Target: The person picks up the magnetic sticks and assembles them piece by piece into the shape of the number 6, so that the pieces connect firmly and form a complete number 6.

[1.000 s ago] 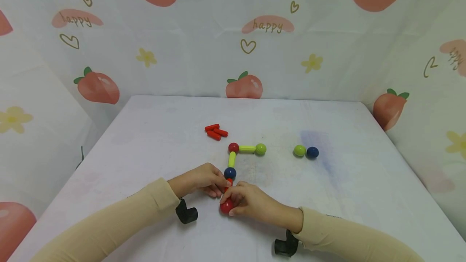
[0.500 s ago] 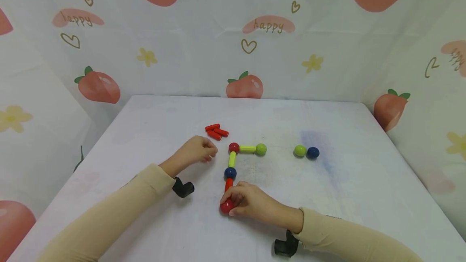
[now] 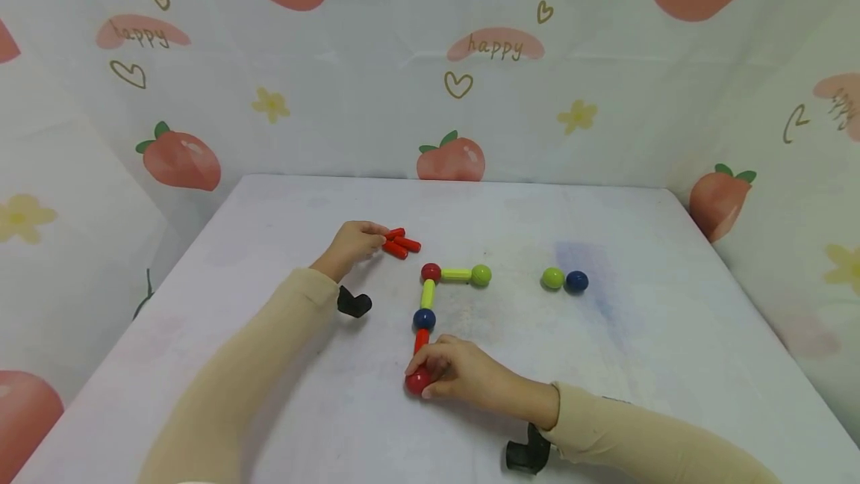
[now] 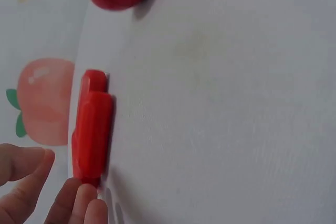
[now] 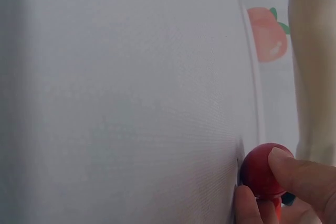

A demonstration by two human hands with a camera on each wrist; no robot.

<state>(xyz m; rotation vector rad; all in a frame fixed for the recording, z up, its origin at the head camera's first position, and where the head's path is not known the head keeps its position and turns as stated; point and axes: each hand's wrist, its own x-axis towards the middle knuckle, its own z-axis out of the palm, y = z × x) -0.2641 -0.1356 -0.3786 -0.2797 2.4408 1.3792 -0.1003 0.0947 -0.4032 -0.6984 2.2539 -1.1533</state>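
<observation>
In the head view my left hand [image 3: 354,242] has its fingertips at a small pile of red rods [image 3: 407,244]. The left wrist view shows the fingers [image 4: 83,203] at the near end of the red rods [image 4: 94,135], with none held between them. My right hand [image 3: 470,376] pinches a red ball [image 3: 417,382] between thumb and fingers; the right wrist view shows the thumb pressed on this red ball [image 5: 262,171]. A red rod [image 3: 421,340] runs from it to a blue ball [image 3: 424,319]. A yellow-green rod [image 3: 428,294] links that to another red ball [image 3: 431,272].
Rightward from the far red ball runs a yellow-green rod [image 3: 456,275] ending in a green ball [image 3: 481,275]. A loose green ball [image 3: 553,278] and a blue ball [image 3: 577,281] lie side by side farther right on the white table [image 3: 645,379].
My left hand has left the red rod by the right hand and moved away and leftward to the red rod pile. The right hand stays on the red ball.
</observation>
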